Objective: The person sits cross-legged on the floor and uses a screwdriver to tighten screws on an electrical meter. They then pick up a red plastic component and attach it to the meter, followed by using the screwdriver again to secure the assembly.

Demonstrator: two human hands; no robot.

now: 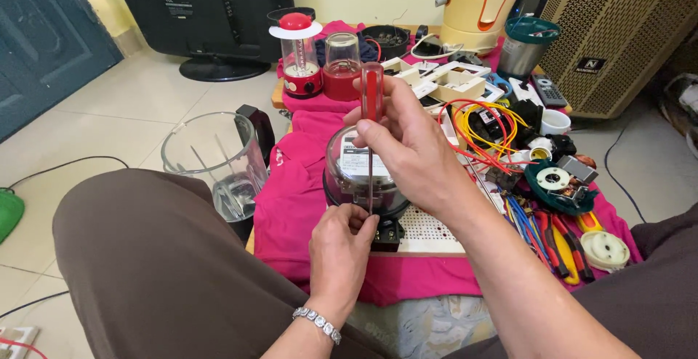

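Head view: electric meter (363,174) with clear domed cover, sitting at centre of the pink-draped worktop (291,206). Right hand (411,141), fingers closed round a red-handled screwdriver (371,101), is pointing its shaft down at the meter's black terminal block (387,234) at 6 o'clock. Left hand (340,246), fingers pinched, is steadying that block. Cover still on; screw work appears under way. Pliers (556,235) lying at 3 o'clock.

Screwdriver (371,112) has a clear red handle and a thin steel shaft, standing straight up with the tip down at the black terminal block (386,233). The electric meter (361,174) is a round glass-domed one (black base, pale dial face inside), sitting on pink cloth (291,199).
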